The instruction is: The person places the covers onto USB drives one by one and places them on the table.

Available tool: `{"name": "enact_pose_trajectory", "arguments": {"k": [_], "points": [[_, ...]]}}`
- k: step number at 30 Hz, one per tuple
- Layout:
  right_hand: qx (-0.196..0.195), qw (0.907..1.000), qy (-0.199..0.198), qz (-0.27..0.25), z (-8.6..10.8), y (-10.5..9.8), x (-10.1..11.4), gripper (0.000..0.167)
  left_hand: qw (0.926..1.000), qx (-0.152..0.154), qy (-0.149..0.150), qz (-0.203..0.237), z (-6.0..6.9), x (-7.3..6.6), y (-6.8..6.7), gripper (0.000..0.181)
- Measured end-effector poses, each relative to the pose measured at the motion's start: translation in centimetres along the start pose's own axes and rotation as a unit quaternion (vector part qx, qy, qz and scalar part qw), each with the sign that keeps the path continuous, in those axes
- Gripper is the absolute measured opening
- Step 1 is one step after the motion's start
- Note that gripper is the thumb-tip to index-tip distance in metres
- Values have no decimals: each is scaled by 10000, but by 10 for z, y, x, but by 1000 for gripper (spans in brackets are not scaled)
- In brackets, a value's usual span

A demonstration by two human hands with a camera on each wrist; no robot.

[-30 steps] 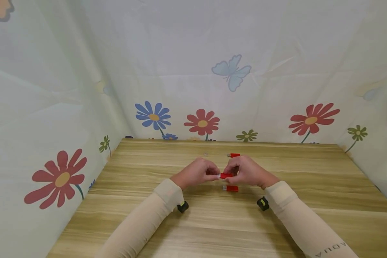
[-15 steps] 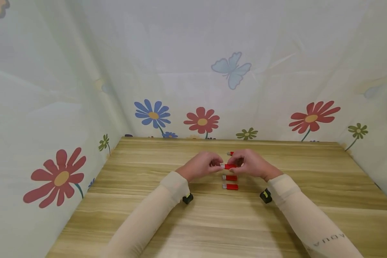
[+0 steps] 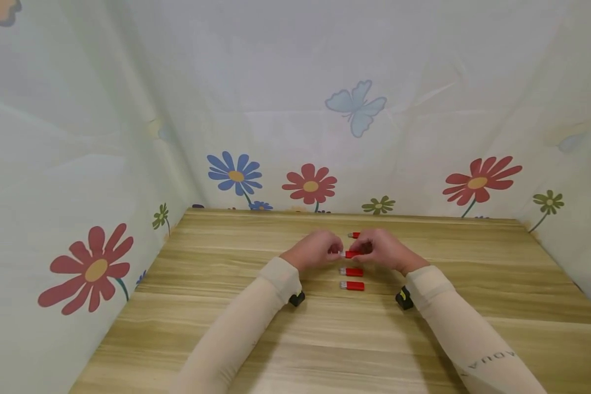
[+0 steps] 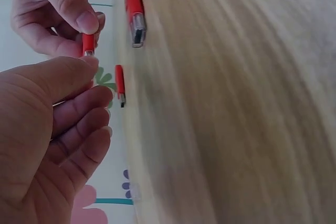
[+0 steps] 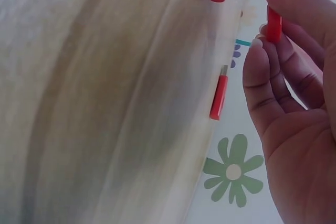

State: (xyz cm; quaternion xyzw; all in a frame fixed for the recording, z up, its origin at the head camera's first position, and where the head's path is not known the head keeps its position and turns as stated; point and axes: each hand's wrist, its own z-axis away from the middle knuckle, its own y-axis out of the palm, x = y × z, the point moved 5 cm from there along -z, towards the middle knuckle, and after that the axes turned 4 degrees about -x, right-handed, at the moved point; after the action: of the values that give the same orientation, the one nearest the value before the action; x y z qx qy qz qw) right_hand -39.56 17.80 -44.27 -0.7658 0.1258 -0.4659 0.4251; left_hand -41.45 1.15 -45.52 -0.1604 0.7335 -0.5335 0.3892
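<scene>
Between both hands a red USB stick (image 3: 351, 254) is held above the table, its clear end toward the left. My left hand (image 3: 317, 250) pinches that clear end with thumb and finger; in the left wrist view the left hand (image 4: 58, 124) has its other fingers loosely bent. My right hand (image 3: 381, 250) pinches the red body (image 5: 274, 24), seen in the right wrist view. Nearer the person, two red sticks with clear ends (image 3: 352, 272) (image 3: 353, 285) lie parallel on the wood. Behind the hands, another red stick (image 4: 120, 81) shows a bare metal plug.
A wood-grain table (image 3: 325, 350) spreads under the arms. Pale curtain (image 3: 276, 71) with printed flowers and a butterfly stands behind it and at both sides. Small black devices (image 3: 297, 298) (image 3: 404, 298) sit at the wrists.
The stick held near the front one a second ago lies on the table, and both hands hold another farther back. My left hand has shifted right; a small clear piece at the back left is gone from view.
</scene>
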Motion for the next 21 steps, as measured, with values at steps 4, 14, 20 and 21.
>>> {"name": "enact_pose_trajectory", "arguments": {"k": [4,14,20,21], "points": [[95,9998,128,74,-1,4,-2,13,9997,6,80,-222,-2,0,5,10],[250,9995,147,126,0,11,-9,12,9957,102,280,-874,-4,-5,13,10],[297,9988,214,316,-1,12,-12,12,9955,227,204,-894,-5,-5,15,10],[313,9987,243,317,-1,12,-12,12,9957,254,186,-873,-5,-5,15,10]]}}
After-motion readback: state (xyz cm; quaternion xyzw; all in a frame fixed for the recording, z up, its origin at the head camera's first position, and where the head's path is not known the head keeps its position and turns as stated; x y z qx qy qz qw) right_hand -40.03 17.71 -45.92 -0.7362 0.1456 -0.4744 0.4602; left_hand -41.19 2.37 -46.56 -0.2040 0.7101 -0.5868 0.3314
